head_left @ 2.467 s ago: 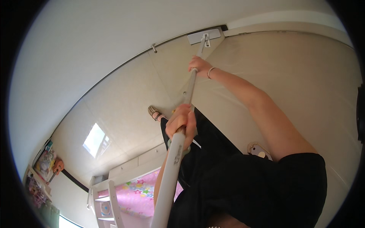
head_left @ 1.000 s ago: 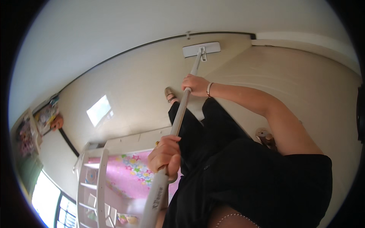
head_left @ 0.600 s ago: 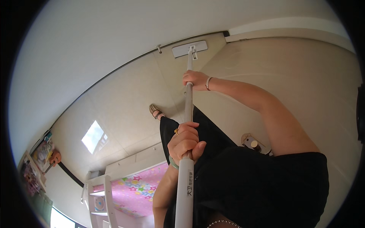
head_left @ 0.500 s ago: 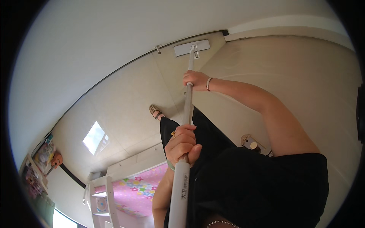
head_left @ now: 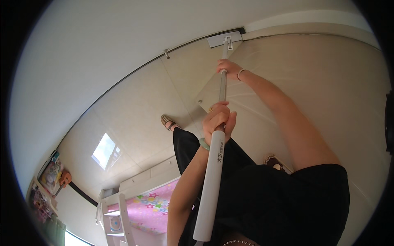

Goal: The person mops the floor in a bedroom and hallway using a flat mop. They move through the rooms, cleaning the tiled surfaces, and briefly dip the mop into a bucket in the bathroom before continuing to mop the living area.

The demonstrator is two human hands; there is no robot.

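One flat mop (head_left: pixel 223 88) is held two-handed, its pole running from the person's body to the far floor (head_left: pixel 135 115). Compared with half a second ago, the mop head (head_left: pixel 215 42) sits farther forward and to the right; it now lies at the dark strip (head_left: pixel 242 30) at the wall's base, so the stroke appears to be at its far limit. Contact with the wall cannot be confirmed. Left hand (head_left: pixel 218 119): fingers wrapped fully around the pole, just above the white sleeve (head_left: pixel 208 186). Right hand (head_left: pixel 229 68): fingers closed around the pole nearer the head, which lies beyond both grips.
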